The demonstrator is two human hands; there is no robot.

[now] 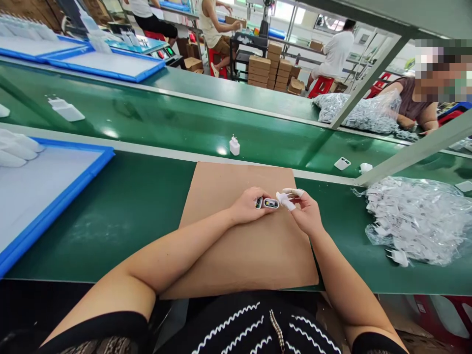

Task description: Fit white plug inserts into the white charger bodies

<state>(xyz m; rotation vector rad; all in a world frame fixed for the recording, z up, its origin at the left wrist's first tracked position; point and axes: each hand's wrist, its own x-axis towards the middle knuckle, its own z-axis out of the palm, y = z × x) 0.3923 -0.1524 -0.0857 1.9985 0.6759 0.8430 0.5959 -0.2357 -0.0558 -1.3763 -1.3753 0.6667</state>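
Note:
My left hand (248,205) is curled around a small white charger (271,203), its port end turned up toward me, over a brown cardboard sheet (239,246). My right hand (304,209), with white finger cots on its fingertips, pinches the same charger from the right side. Both hands meet above the middle of the cardboard.
A clear bag of white chargers (416,221) lies to my right. A blue-framed white tray (47,191) sits at my left. Single chargers (234,145) stand on the green conveyor belt (165,123) behind. Across it a person handles another bag (365,115); cardboard boxes (273,69) are stacked beyond.

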